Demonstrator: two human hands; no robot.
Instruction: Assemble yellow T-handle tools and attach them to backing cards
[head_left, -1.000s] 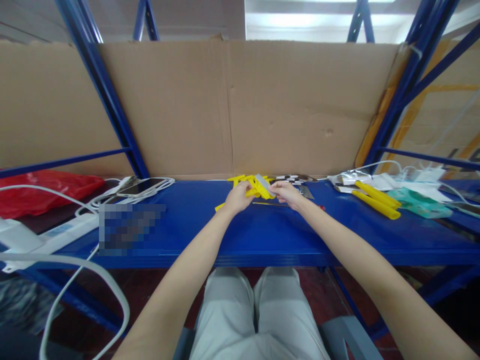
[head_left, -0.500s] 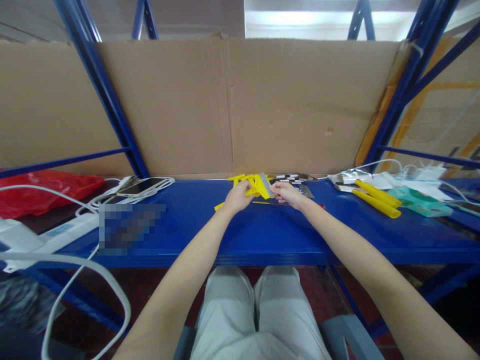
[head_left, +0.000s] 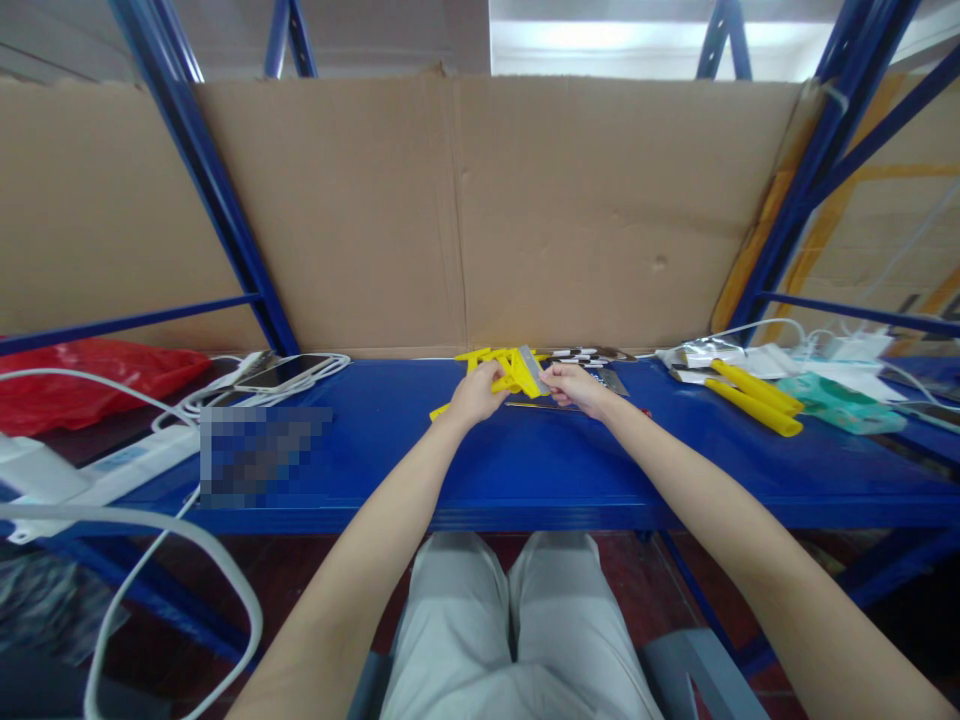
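Near the back of the blue table (head_left: 525, 470), my left hand (head_left: 478, 393) is closed on a yellow piece (head_left: 529, 376) that has a grey strip (head_left: 534, 368) along its right side. The fingers of my right hand (head_left: 568, 385) pinch the right edge of this grey strip. Behind my left hand lie more yellow parts (head_left: 474, 356), partly hidden by it. Black-and-white checkered pieces (head_left: 589, 355) lie behind my right hand, with a dark flat card (head_left: 611, 381) beside it. A thin rod (head_left: 525, 405) rests in front of the hands.
Two yellow tubes (head_left: 757, 400) and a green plastic bag (head_left: 840, 402) lie at the right. At the left are a phone (head_left: 289, 372), white cables, a power strip (head_left: 139, 465) and a red bag (head_left: 97, 385). A cardboard panel (head_left: 555, 220) stands behind the table.
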